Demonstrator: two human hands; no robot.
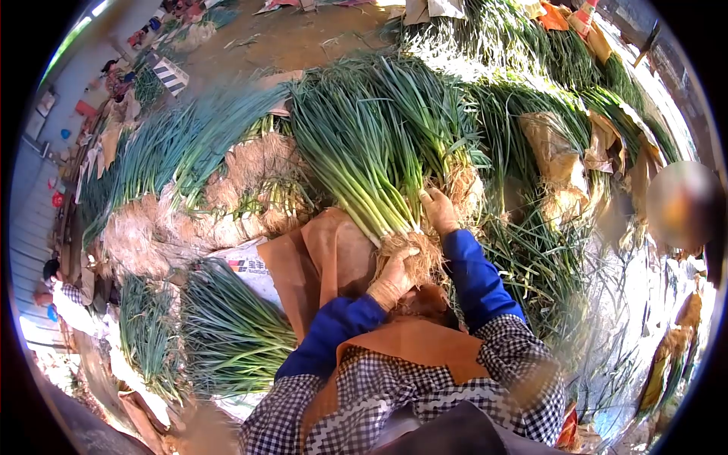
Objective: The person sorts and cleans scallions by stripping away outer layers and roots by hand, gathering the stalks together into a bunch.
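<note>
A thick bundle of green onions [371, 182] lies in front of me, its green tops pointing away and its pale roots [421, 258] toward my body. My left hand [394, 277] is closed around the root end. On the bundle's right edge my right hand [440, 211] is closed at the white stalks, thumb uppermost; its lower fingers are partly hidden. Brown sheeting [326, 254] spreads under and left of the roots. Another bunch with tan roots [461, 182] lies just beyond my right hand.
Rows of green onions [205, 144] stretch away at left, and more bunches [516, 136] lie at right. A pile [235, 326] sits at lower left beside a printed white sack [254, 269]. Loose leaves [531, 262] cover the ground at right. Another person [72, 303] is at far left.
</note>
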